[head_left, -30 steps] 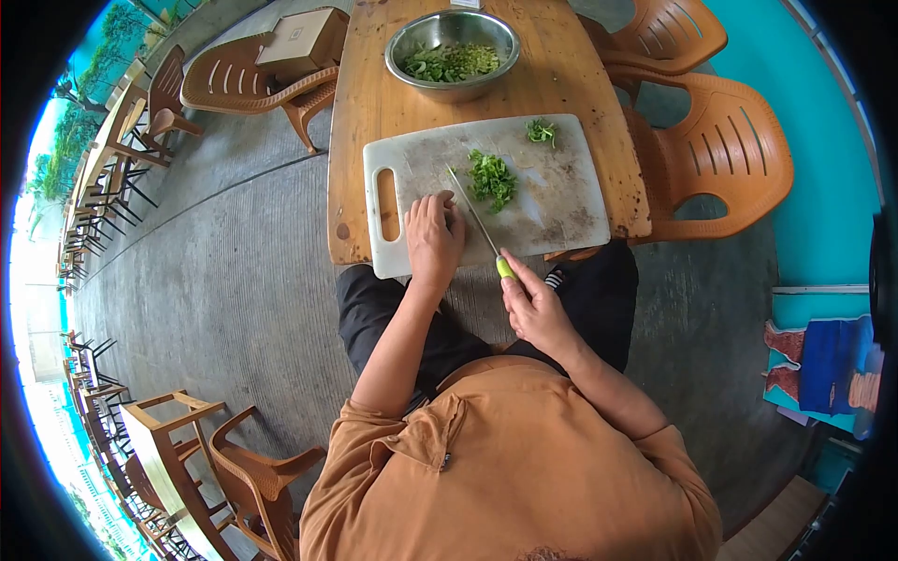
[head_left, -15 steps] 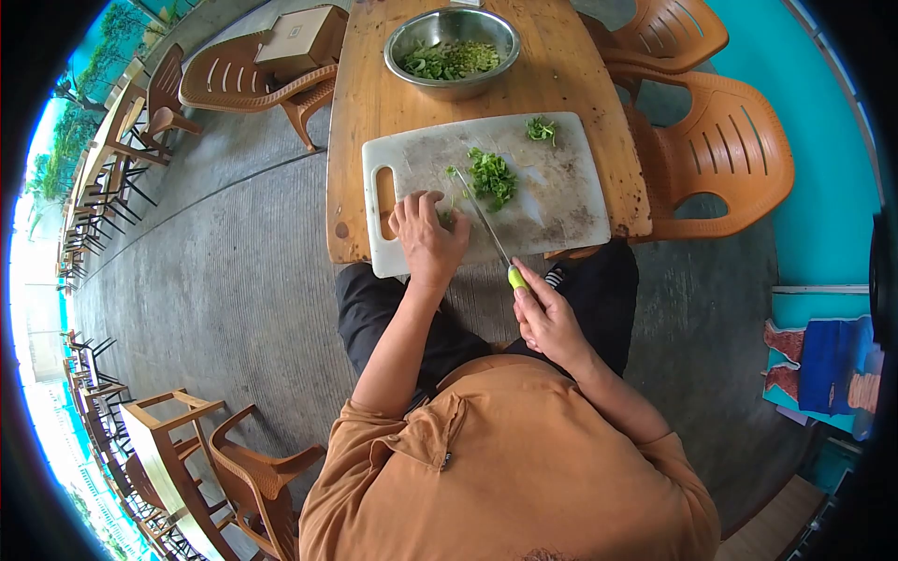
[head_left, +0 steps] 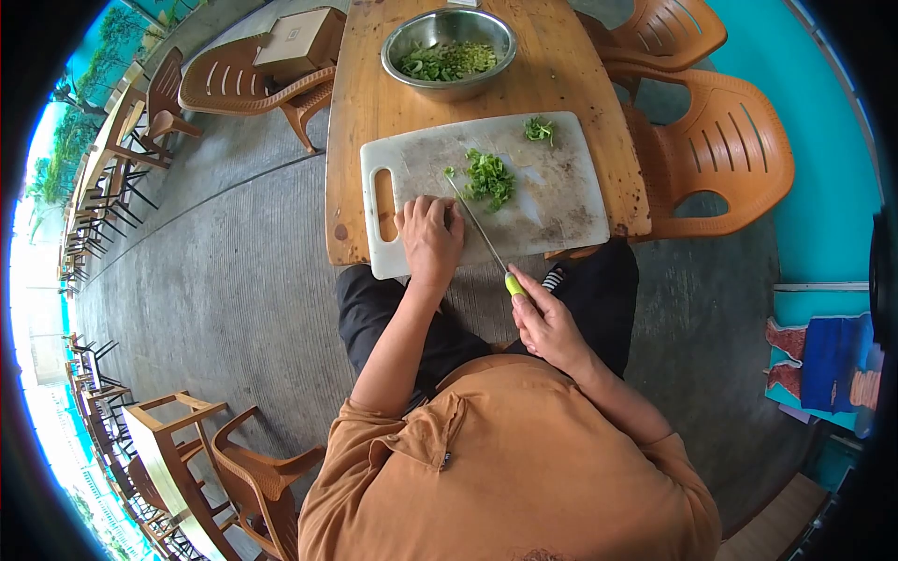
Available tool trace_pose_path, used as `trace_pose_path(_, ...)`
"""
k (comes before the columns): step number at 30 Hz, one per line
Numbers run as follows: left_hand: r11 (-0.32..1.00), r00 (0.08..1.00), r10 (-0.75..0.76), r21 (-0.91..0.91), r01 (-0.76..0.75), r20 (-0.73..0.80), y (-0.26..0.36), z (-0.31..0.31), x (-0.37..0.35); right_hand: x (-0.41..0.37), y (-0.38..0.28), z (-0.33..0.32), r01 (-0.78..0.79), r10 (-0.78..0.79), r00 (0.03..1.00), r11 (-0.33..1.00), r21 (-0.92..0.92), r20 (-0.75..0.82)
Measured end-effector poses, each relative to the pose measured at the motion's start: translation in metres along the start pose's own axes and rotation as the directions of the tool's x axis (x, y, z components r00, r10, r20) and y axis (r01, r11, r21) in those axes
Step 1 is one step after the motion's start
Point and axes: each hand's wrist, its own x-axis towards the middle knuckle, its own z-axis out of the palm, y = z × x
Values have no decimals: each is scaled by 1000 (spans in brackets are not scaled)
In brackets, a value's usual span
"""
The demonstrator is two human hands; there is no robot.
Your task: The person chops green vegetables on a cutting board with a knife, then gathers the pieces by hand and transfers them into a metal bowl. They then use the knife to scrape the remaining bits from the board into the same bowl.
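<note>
My right hand [head_left: 550,323] is closed around the lime-green handle of a knife [head_left: 480,228]. The blade slants up and left across a white cutting board [head_left: 402,154], its tip beside a pile of chopped green leaves [head_left: 489,180]. Left of the blade, my left hand [head_left: 433,238] rests on the board with fingers curled down and drawn together. The greens under its fingers are now hidden; a bit of them showed earlier. A small sprig of leaves [head_left: 540,129] lies near the board's far right corner.
A steel bowl [head_left: 449,86] with chopped greens stands on the wooden table [head_left: 360,107] beyond the board. Brown plastic chairs [head_left: 716,154] stand to the right; another chair [head_left: 220,79] at left carries a cardboard box [head_left: 297,39]. My legs are under the near table edge.
My left hand's fingers have drawn together and closed over the greens that showed by its thumb. The knife has shifted slightly left, closer to those fingers.
</note>
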Motion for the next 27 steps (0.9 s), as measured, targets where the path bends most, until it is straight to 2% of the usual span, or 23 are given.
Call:
trace_pose_path(8, 1000, 1000, -8, -12, 8, 15, 1, -2, 0, 1, 0, 1, -11, 10, 1000, 998, -63, -7)
trace_pose_path(10, 1000, 1000, -12, -14, 12, 21, 1, -2, 0, 2, 2, 0, -8, 0, 999, 981, -194, -40)
trace_pose_path(11, 1000, 1000, -14, -15, 14, 22, 1, -3, 0, 3, 4, 1, -9, 1, 999, 981, -195, -39)
trace_pose_path(13, 1000, 1000, -17, -24, 17, 25, 1, -2, 0, 5, 5, 5, 121, -161, 984, 914, -388, -71)
trace_pose_path(16, 999, 999, -24, -22, 25, 34, 1, -4, 0, 13, 3, 13, 174, -223, 972, 892, -418, -71)
trace_pose_path(20, 999, 999, -25, -21, 26, 35, 2, -5, 0, 32, 13, 14, 205, -250, 966, 896, -394, -66)
trace_pose_path(22, 999, 1000, -19, -46, 20, 9, 0, -4, -1, 34, 9, 15, 104, -121, 991, 968, -228, -62)
trace_pose_path(23, 999, 1000, -20, -46, 20, 8, -1, -2, -1, 32, 5, 15, 105, -122, 991, 968, -229, -61)
trace_pose_path(25, 999, 1000, -27, -44, 27, 9, -1, -2, -1, 26, -7, 14, -3, 2, 999, 999, -35, -50)
trace_pose_path(27, 999, 1000, -28, -42, 28, 12, -2, -1, -1, 20, -11, 11, -6, 5, 999, 1000, -20, -37)
